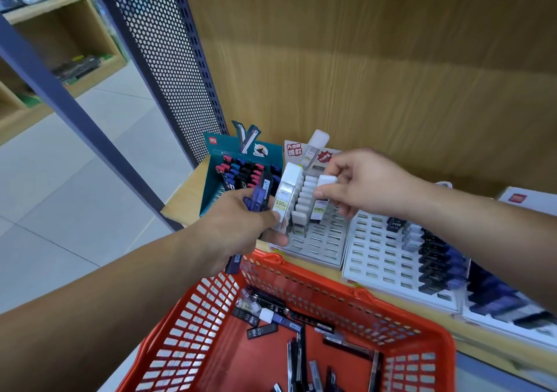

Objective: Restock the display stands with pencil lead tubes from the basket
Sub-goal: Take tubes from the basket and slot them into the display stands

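While left fingers point(276, 238) clutch several tubes point(282, 200), right fingers point(325, 194) pinch a white-capped tube point(327, 180) (above the stand point(327, 242)).

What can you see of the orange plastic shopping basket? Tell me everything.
The orange plastic shopping basket has latticed walls with rectangular holes, a solid rim and a solid floor. It is open-topped, low in the view, its far rim close before the wooden shelf. Black, dark blue and white-capped pencil lead tubes lie scattered flat on its floor. The left hand is above its far corner; what supports it is out of view.
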`<state>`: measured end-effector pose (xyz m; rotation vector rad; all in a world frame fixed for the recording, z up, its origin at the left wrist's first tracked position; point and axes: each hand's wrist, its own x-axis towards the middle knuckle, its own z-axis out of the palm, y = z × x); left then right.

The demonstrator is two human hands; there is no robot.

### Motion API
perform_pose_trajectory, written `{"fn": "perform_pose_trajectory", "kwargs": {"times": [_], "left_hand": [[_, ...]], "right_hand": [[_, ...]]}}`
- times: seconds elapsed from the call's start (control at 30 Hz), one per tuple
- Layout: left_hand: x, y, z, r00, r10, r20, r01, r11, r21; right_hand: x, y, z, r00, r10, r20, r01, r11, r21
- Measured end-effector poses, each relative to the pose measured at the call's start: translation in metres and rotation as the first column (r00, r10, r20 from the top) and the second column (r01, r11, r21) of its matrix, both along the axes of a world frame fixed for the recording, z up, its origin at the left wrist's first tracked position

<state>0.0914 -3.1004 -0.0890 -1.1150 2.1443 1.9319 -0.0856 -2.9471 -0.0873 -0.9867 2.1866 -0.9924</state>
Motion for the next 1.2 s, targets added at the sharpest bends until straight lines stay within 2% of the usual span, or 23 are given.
{"fn": "perform_pose_trajectory", "kwargs": {"times": [0.1, 0.17, 0.53, 0.7, 0.97, 1.07, 1.13, 1.2], "left_hand": [[0.005, -0.001, -0.003, 0.998, -0.049, 0.032, 0.051, 0.997, -0.059], [0.007, -0.003, -0.005, 0.997, -0.059, 0.042, 0.062, 0.995, -0.074], [0.018, -0.01, -0.023, 0.995, -0.054, 0.089, 0.057, 0.998, -0.032], [0.017, -0.013, -0.024, 0.995, -0.043, 0.091, 0.043, 0.999, 0.008], [0.019, -0.017, -0.024, 0.993, -0.055, 0.1, 0.056, 0.998, -0.007], [0.018, -0.017, -0.025, 0.993, -0.066, 0.098, 0.068, 0.998, -0.014], [0.018, -0.016, -0.025, 0.991, -0.086, 0.101, 0.089, 0.996, -0.029], [0.018, -0.012, -0.024, 0.989, -0.102, 0.105, 0.107, 0.993, -0.042]], "right_hand": [[0.005, -0.004, -0.013, 0.971, 0.096, -0.22, -0.066, 0.988, 0.142], [0.01, -0.006, -0.021, 0.948, 0.137, -0.288, -0.085, 0.979, 0.184], [0.035, -0.014, -0.055, 0.958, 0.083, -0.275, -0.054, 0.992, 0.112], [0.042, -0.021, -0.056, 0.961, 0.103, -0.256, -0.068, 0.987, 0.144], [0.045, -0.021, -0.049, 0.927, 0.055, -0.371, 0.025, 0.978, 0.209], [0.038, -0.023, -0.036, 0.967, -0.014, -0.256, 0.045, 0.992, 0.114], [0.035, -0.022, -0.024, 0.999, -0.017, -0.032, 0.017, 1.0, 0.017], [0.032, -0.023, -0.014, 0.988, -0.015, 0.157, 0.026, 0.997, -0.066]]}}
